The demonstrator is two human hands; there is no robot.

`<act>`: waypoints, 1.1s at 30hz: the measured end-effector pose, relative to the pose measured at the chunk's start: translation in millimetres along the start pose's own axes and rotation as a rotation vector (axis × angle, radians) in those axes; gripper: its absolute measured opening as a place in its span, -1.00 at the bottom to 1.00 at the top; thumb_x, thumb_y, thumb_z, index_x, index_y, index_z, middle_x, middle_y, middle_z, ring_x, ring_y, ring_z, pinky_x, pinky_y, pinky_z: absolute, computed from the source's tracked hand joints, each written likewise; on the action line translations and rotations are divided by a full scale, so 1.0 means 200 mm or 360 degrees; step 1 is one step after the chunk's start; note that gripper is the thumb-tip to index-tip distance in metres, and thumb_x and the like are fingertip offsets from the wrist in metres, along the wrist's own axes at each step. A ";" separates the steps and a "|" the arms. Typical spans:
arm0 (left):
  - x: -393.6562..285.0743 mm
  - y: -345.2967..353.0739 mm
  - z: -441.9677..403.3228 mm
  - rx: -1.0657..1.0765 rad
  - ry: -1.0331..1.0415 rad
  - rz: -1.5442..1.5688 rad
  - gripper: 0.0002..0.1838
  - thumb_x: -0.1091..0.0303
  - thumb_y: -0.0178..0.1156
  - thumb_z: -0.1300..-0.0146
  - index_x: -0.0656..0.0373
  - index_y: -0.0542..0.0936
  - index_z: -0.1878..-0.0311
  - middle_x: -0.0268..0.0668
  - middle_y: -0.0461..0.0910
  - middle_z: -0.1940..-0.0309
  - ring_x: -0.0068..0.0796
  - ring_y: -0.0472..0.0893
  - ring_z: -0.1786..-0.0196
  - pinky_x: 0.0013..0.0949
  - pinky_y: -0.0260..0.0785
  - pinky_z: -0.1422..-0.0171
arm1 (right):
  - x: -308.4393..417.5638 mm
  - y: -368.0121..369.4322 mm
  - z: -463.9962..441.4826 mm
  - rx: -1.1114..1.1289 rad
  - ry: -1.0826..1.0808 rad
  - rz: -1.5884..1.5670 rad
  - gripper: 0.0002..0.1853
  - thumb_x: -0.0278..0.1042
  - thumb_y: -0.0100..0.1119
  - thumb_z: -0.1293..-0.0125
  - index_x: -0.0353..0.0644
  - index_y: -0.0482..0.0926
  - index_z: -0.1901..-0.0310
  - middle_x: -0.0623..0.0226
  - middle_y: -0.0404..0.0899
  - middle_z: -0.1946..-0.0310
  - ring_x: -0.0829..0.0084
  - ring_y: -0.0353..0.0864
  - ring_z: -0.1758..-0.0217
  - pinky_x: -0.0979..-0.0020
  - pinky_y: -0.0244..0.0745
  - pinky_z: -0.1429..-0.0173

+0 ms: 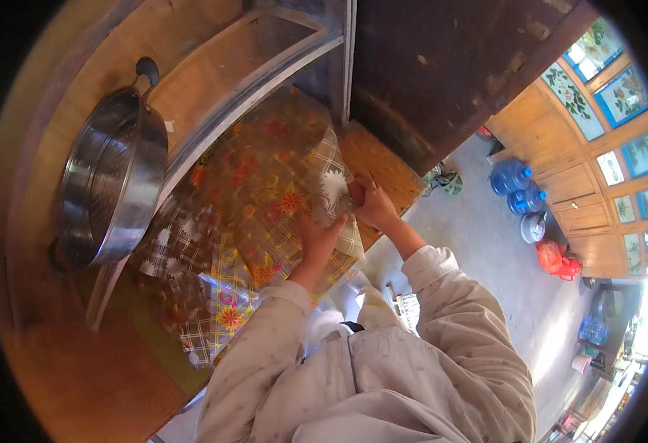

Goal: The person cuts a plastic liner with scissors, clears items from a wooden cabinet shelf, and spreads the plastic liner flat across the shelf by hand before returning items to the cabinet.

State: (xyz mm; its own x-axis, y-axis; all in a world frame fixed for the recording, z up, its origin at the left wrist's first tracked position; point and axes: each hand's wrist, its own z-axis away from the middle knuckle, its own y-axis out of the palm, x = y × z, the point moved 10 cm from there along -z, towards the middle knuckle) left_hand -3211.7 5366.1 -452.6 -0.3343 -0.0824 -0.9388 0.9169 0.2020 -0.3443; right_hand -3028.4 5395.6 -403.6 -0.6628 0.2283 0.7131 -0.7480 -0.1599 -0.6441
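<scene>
strong light flares white at the far right edge, streaking the floor (479,273) and glinting off the steel pot (113,177), while the dark brown panel (449,74) sits dim, with fisheye bowing, soft blurred edges and blackened corners.

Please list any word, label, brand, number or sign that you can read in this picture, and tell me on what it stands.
No text can be read anywhere.
Patterned sheet: only printed flowers and lines show.
Metal pot: no lettering can be made out.
Blue jugs: any label is too small and blurred to read.
Cupboard: its panels show pictures; any writing there is too small to read.
</scene>
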 end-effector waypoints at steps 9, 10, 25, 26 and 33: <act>0.18 -0.06 -0.11 0.0283 -0.0454 0.0644 -0.71 0.29 0.14 -0.06 0.22 0.56 0.16 -0.19 0.54 0.25 -0.36 0.51 0.25 -0.22 0.34 0.18 | 0.00 0.12 -0.07 0.0103 -0.0220 0.0072 -0.29 -0.27 0.35 0.18 -0.21 0.35 -0.11 0.02 0.45 0.02 0.04 0.45 -0.06 0.22 0.38 -0.13; 0.12 -0.17 -0.12 0.0137 -0.0429 0.0599 -0.70 0.27 0.14 -0.05 0.21 0.56 0.16 -0.21 0.55 0.31 -0.37 0.51 0.28 -0.22 0.34 0.19 | 0.02 0.13 -0.06 0.0117 -0.0269 -0.0048 -0.29 -0.27 0.35 0.18 -0.23 0.35 -0.11 0.03 0.46 0.03 0.03 0.46 -0.05 0.23 0.39 -0.12; 0.12 0.00 -0.18 0.0414 -0.1070 0.1924 -0.75 0.22 0.14 -0.02 0.16 0.55 0.28 -0.27 0.55 0.45 -0.31 0.53 0.43 -0.25 0.42 0.28 | -0.36 -0.10 0.73 0.0394 0.0349 -0.1020 -0.67 -0.51 0.12 0.00 -0.29 0.46 0.12 0.39 0.47 0.38 0.59 0.46 0.40 0.52 0.40 0.34; 0.17 0.16 -0.19 0.0520 -0.1030 0.2045 -0.76 0.21 0.15 -0.02 0.16 0.55 0.29 -0.27 0.54 0.46 -0.31 0.52 0.44 -0.25 0.42 0.28 | -0.41 -0.15 0.87 0.0320 0.0407 -0.1050 -0.68 -0.54 0.08 0.00 -0.30 0.44 0.12 0.38 0.47 0.38 0.58 0.45 0.42 0.51 0.40 0.37; -0.16 0.49 -0.11 0.0645 -0.0638 0.1179 -0.44 -0.04 -0.01 -0.28 0.15 0.38 -0.21 -0.20 0.41 -0.16 -0.39 0.36 -0.21 -0.27 0.15 -0.24 | -0.42 -0.39 1.38 0.0128 0.0610 -0.0884 -0.61 -0.64 0.02 0.05 -0.31 0.36 0.09 0.28 0.50 0.38 0.51 0.50 0.43 0.53 0.41 0.44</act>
State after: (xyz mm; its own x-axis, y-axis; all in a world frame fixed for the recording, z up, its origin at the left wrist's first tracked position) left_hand -3115.1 5410.2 -456.7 0.3967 -0.4146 -0.8190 0.8976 -0.0117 0.4407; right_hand -2923.9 5124.4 -336.1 -0.1319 0.6189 0.7743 -0.9841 0.0119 -0.1772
